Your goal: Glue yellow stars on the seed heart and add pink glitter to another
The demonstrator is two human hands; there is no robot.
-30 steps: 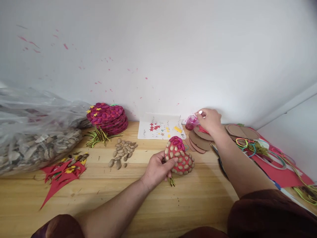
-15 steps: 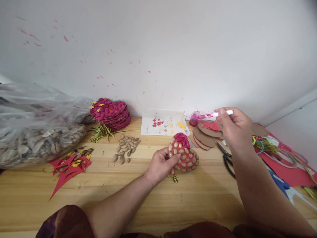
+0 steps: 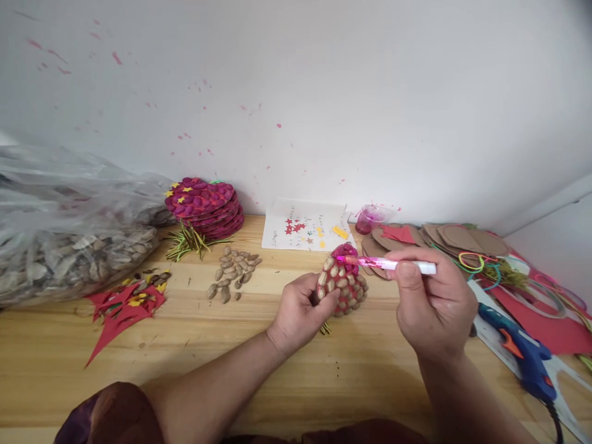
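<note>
My left hand (image 3: 303, 308) grips the edge of a round red piece covered with shells that look like pistachio or peanut shells (image 3: 343, 290). Its top part is wet with magenta paint, while the lower shells are bare tan. Between the thumb and fingers of my right hand (image 3: 432, 299) is a white-handled paintbrush (image 3: 409, 266), stained pink. The brush tip meets the magenta patch at the top of the piece. Green-brown strands stick out below the piece. Behind it, a clear plastic cup of magenta paint (image 3: 364, 223) stands by the wall.
At left are a plastic bag of shells (image 3: 83, 265), red paper scraps (image 3: 123, 317), loose shells (image 3: 231, 271) and a stack of painted pieces (image 3: 206, 206). A white sheet (image 3: 282, 237) leans at the wall. Rightward lie cardboard discs (image 3: 439, 237) and a blue glue gun (image 3: 531, 364).
My right hand has brought the brush from beside the paint cup down and left onto the piece. My left hand has tilted the piece slightly. The glue gun has come into fuller view.
</note>
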